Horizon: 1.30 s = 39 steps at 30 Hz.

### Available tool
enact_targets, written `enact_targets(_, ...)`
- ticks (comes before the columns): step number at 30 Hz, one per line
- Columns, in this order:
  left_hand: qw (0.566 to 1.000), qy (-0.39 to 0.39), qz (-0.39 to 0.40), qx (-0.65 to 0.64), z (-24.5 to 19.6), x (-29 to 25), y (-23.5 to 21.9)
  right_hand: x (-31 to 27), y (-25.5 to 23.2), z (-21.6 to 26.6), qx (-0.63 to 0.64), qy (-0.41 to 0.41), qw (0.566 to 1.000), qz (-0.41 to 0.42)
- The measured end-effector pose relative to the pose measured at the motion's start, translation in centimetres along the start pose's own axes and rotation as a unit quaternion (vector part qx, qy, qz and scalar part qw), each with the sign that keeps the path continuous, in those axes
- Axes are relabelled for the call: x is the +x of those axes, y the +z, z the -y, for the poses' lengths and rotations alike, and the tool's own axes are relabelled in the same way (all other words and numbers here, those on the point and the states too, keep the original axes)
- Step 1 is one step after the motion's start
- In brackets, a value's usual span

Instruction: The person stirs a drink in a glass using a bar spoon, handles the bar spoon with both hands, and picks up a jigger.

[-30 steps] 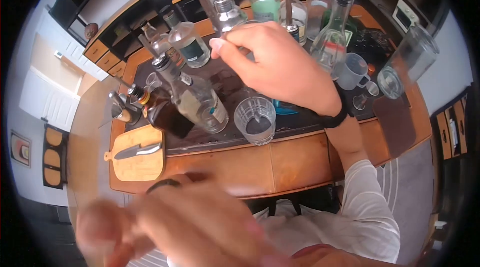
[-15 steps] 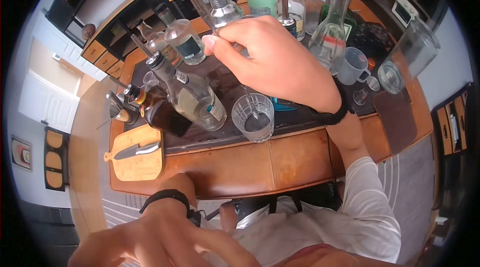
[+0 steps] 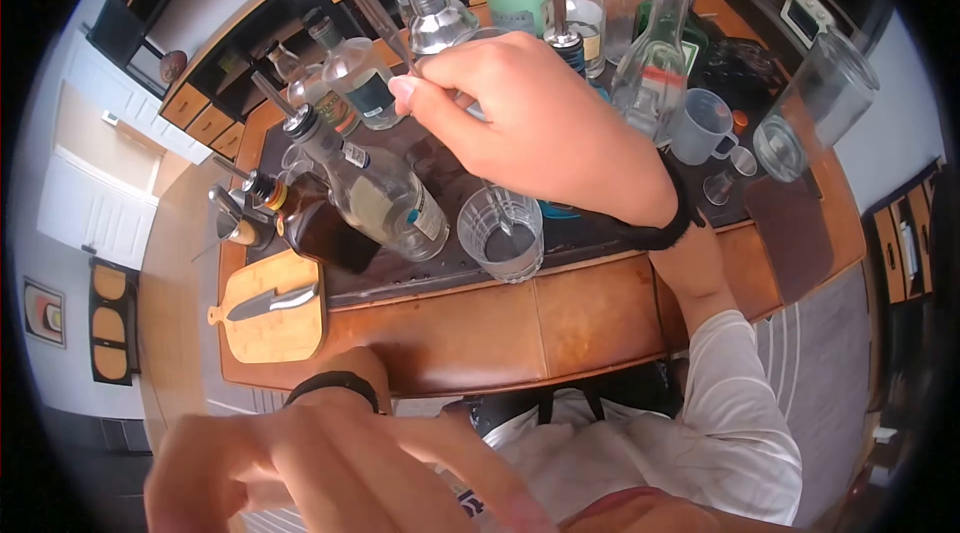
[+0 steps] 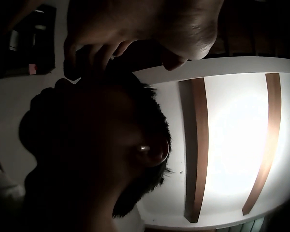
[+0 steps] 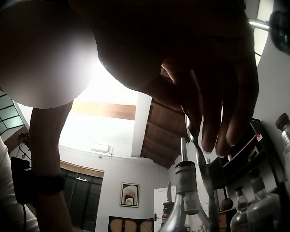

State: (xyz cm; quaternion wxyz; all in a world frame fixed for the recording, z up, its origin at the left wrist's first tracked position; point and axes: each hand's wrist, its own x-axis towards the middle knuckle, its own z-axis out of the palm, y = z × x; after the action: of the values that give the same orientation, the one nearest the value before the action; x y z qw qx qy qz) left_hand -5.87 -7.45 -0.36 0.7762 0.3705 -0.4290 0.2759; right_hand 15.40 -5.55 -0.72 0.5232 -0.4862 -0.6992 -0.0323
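My right hand (image 3: 540, 123) pinches the stem of a metal bar spoon (image 3: 375, 18) above a clear cut-glass tumbler (image 3: 483, 258). The spoon's lower end stands inside the tumbler, and its upper end leans out to the left past the thumb. In the right wrist view the twisted stem (image 5: 192, 130) runs down between thumb and fingers. My left hand (image 3: 330, 463) is raised close to the head camera, fingers loosely bent, with nothing seen in it. In the left wrist view its fingers (image 4: 102, 57) are dark, near the person's head.
Left of the tumbler stand a clear bottle with a pourer (image 3: 385, 198) and a dark brown bottle (image 3: 320, 228). A knife (image 3: 275, 301) lies on a wooden board (image 3: 295, 338). Several bottles line the back. A plastic measuring jug (image 3: 697, 128), a small jigger (image 3: 728, 178) and a large glass vessel (image 3: 815, 113) are at right.
My left hand, blurred at first, has shifted before the camera and its fingers are now more bent. My right hand and the spoon have moved slightly left in view; the spoon stays in the tumbler.
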Motion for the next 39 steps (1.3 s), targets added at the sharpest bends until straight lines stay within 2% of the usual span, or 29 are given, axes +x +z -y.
enact_targets(2,0.993,-0.090,0.018,0.077,-1.6,0.8,0.8,0.0,0.0,0.0,-0.001,0.002,1.000,0.005)
enact_targets(4,0.991,-0.115,0.037,0.063,-1.8,1.0,0.3,0.1,-0.2,0.2,-0.007,0.004,1.000,0.006)
enact_targets(6,1.000,0.017,0.023,0.011,-0.9,0.5,0.3,0.3,-0.5,0.5,-0.023,0.014,0.999,0.026)
enact_targets(7,1.000,0.018,0.022,0.011,-1.1,0.7,0.3,0.4,-0.5,0.6,-0.023,0.014,0.999,0.027)
enact_targets(9,0.995,-0.088,-0.042,0.028,-1.3,2.6,0.2,0.4,-0.6,0.6,-0.009,0.018,0.999,0.025)
enact_targets(10,0.995,-0.086,-0.043,0.027,-2.2,2.9,0.0,0.4,-0.6,0.6,-0.009,0.019,0.999,0.027)
enact_targets(12,0.980,-0.150,-0.001,0.133,-4.7,3.0,-0.8,0.3,-0.7,0.7,-0.007,0.026,0.999,0.026)
enact_targets(14,0.977,-0.111,0.033,0.178,-3.9,3.9,-3.6,0.4,-0.9,0.9,-0.007,0.040,0.999,0.030)
enact_targets(16,0.957,-0.037,-0.060,0.282,-2.5,3.2,-3.4,0.1,-0.8,0.7,-0.003,0.057,0.998,0.037)
enact_targets(18,0.870,-0.049,-0.108,0.478,-3.0,3.1,-4.5,0.1,-0.5,0.1,-0.022,0.007,1.000,0.001)
enact_targets(19,0.769,-0.036,-0.167,0.616,-2.5,2.8,-5.5,0.2,-0.7,0.3,-0.020,0.021,1.000,0.012)
enact_targets(20,0.641,-0.023,-0.221,0.734,-1.6,2.6,-6.4,0.1,-0.9,0.4,-0.017,0.020,1.000,0.016)
enact_targets(22,0.534,-0.125,-0.225,0.805,-0.9,3.9,-6.5,0.0,-1.4,0.4,-0.060,0.037,0.995,0.064)
enact_targets(23,0.533,-0.148,-0.227,0.802,-0.8,4.1,-7.0,-0.1,-1.0,0.0,-0.057,0.017,0.998,0.037)
enact_targets(25,0.530,-0.171,-0.232,0.797,-0.5,4.2,-7.7,-0.2,-1.4,-0.1,-0.078,0.010,0.995,0.054)
enact_targets(27,0.556,-0.185,-0.240,0.774,-0.5,4.0,-8.1,-0.2,-1.4,-0.2,-0.099,0.004,0.993,0.068)
enact_targets(28,0.554,-0.187,-0.243,0.774,-0.6,4.0,-8.3,-0.3,-1.3,-0.5,-0.097,-0.013,0.994,0.051)
enact_targets(30,0.586,-0.157,-0.255,0.753,-0.7,4.0,-8.3,-0.3,-1.0,-0.5,-0.093,-0.028,0.995,0.037)
enact_targets(32,0.569,-0.153,-0.260,0.765,-0.6,3.9,-8.4,-0.2,-1.1,0.2,-0.069,0.027,0.995,0.060)
enact_targets(34,0.598,-0.108,-0.246,0.755,-0.5,3.6,-9.3,-0.2,-1.2,0.4,-0.079,0.038,0.992,0.086)
enact_targets(35,0.630,-0.085,-0.236,0.735,-0.2,3.5,-10.0,-0.2,-1.2,0.5,-0.089,0.048,0.989,0.109)
enact_targets(36,0.629,-0.088,-0.240,0.734,0.0,3.3,-10.1,-0.2,-1.3,0.8,-0.087,0.051,0.989,0.113)
enact_targets(38,0.618,-0.056,-0.277,0.733,0.5,3.5,-9.9,0.2,-1.8,1.3,-0.088,0.141,0.968,0.185)
enact_targets(39,0.618,-0.057,-0.279,0.733,-0.1,3.7,-9.5,0.3,-2.0,1.8,-0.087,0.142,0.968,0.187)
